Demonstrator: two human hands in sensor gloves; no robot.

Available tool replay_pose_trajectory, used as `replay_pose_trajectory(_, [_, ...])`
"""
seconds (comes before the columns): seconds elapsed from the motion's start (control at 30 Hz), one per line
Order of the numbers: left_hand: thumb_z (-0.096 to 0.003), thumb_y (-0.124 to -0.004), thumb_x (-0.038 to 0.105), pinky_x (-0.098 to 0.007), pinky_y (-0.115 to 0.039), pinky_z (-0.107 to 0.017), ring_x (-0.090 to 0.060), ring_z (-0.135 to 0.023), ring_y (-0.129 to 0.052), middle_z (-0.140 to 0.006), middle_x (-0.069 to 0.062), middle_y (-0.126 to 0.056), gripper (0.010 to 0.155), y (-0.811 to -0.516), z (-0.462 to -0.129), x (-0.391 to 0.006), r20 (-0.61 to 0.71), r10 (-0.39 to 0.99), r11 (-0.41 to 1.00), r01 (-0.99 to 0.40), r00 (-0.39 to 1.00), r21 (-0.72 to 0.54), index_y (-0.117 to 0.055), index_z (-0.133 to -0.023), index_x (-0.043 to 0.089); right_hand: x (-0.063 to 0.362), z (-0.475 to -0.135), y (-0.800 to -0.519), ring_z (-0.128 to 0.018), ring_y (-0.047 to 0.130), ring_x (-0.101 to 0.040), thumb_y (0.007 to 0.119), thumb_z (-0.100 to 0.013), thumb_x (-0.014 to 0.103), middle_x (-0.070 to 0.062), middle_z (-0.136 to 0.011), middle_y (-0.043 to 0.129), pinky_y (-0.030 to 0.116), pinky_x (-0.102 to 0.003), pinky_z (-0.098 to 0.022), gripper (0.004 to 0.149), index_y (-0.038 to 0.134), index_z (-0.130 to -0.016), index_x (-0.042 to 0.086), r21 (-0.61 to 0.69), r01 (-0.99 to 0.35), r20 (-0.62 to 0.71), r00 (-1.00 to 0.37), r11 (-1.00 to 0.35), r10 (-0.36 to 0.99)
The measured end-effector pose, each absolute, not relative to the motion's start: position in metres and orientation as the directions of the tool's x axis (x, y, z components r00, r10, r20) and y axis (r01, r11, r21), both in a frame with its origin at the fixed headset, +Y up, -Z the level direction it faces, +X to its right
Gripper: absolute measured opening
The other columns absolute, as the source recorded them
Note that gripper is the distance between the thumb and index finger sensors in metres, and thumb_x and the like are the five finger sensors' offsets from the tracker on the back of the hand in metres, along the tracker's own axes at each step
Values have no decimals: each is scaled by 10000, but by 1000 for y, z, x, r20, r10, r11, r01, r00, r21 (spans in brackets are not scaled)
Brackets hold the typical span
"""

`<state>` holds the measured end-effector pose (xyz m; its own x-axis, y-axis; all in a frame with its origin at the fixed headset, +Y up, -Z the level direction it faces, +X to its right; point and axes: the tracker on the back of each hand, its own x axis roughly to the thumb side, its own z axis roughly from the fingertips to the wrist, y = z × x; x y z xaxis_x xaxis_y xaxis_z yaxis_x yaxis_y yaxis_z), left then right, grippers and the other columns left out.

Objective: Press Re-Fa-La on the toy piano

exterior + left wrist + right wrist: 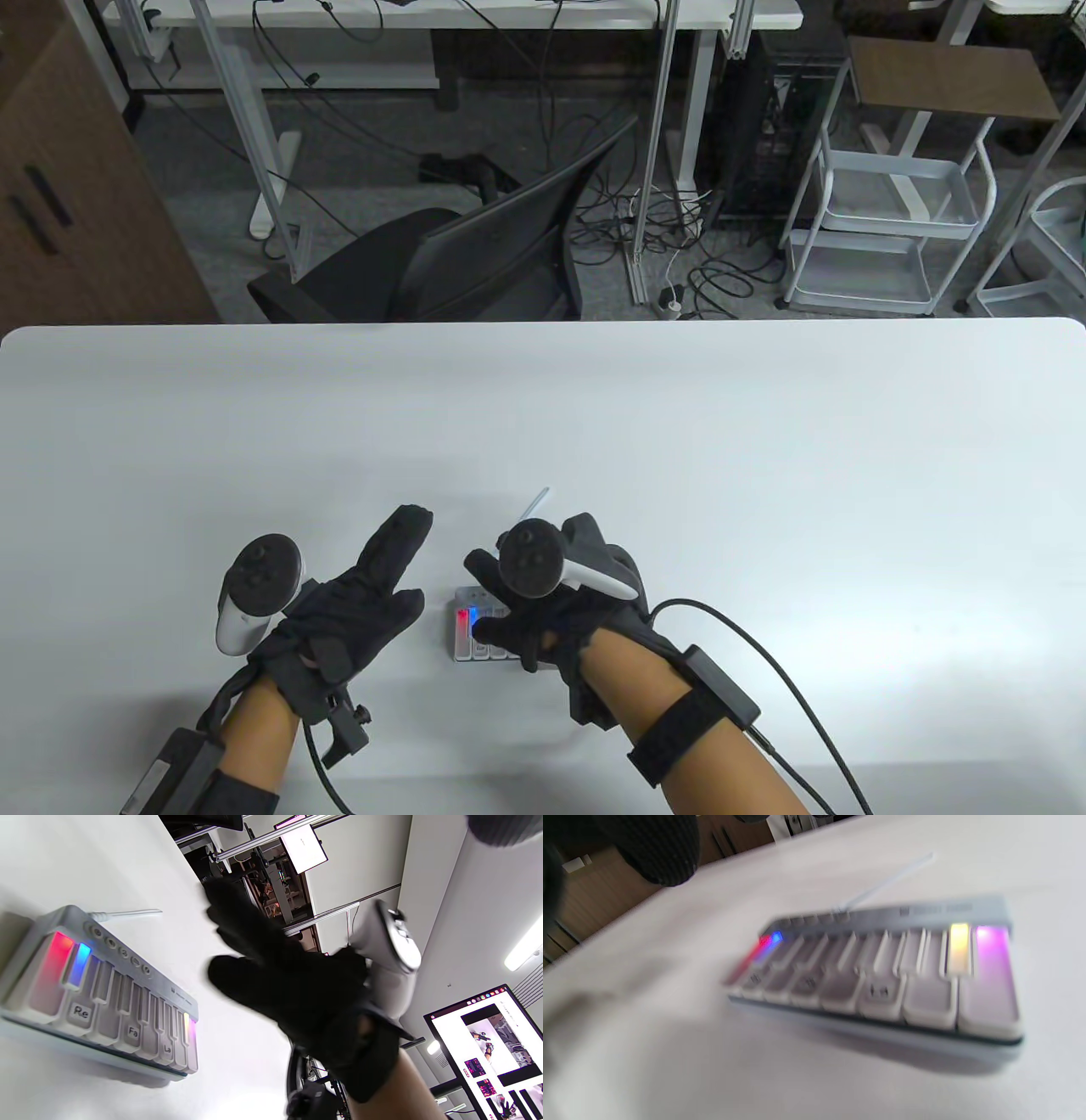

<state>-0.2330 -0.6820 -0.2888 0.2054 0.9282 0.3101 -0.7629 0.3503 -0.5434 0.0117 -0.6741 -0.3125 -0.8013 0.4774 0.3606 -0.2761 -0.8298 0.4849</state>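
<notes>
Hovering over toy piano point(475, 632) on counter point(764, 441), your right hand point(560, 611) holds nothing, fingers spread; left hand point(348, 603) just beside it, fingers wide | left wrist: Re point(80, 1011), Fa point(132, 1032), La point(167, 1049) keys untouched | right wrist: piano blurred, fingertip point(661, 844) above.

Both forearms reach in from the near edge, bare between glove and strapped sensor pack. The left hand point(339, 615) lies low with its fingers point(399, 539) stretched forward and slightly spread, gripping nothing, its tracker point(254, 598) on the back. The right hand point(556, 607) hovers with its palm down and fingers point(484, 567) loosely curled, its tracker point(530, 564) on top.
</notes>
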Motion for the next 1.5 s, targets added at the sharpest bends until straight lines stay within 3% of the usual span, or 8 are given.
replay_pose_trajectory(0.2, [-492, -642, 780, -705, -97, -638, -400, -1105, 5, -1178, -41, -46, 896, -682, -289, -233, 315, 928, 348, -767, 199, -540, -199, -1142, 351, 57, -296, -641, -1090, 223, -461, 819, -486, 615, -79, -1150, 198, 212, -690, -689, 851, 285, -1090, 343, 426, -543, 311, -664, -724, 680])
replay_pose_trajectory(0.43, [-488, -640, 787, -706, -93, -636, -400, -1103, 14, -1176, -36, -33, 902, -682, -288, -234, 313, 931, 337, -772, 188, -539, -188, -1139, 357, 99, -283, -646, -1084, 121, -445, 802, -472, 676, -68, -1135, 88, 159, -685, -680, 923, 182, -1076, 356, 423, -725, 238, -490, -544, 839])
replay_pose_trajectory(0.77, [-482, -633, 802, -707, -83, -631, -398, -1099, 31, -1173, -30, -17, 914, -684, -289, -234, 301, 933, 339, -769, 199, -542, -175, -1138, 360, 112, -281, -668, -1069, 21, -428, 772, -458, 732, -55, -1111, -2, 106, -681, -669, 962, 111, -1056, 369, 472, -745, 186, -438, -471, 880])
replay_pose_trajectory(1.5, [-480, -631, 807, -709, -81, -630, -398, -1099, 35, -1173, -28, -11, 917, -685, -289, -234, 296, 933, 340, -766, 204, -545, -171, -1137, 364, 108, -280, -674, -1073, 27, -430, 768, -459, 736, -53, -1110, -9, 107, -687, -667, 964, 102, -1055, 372, 500, -725, 181, -448, -474, 876])
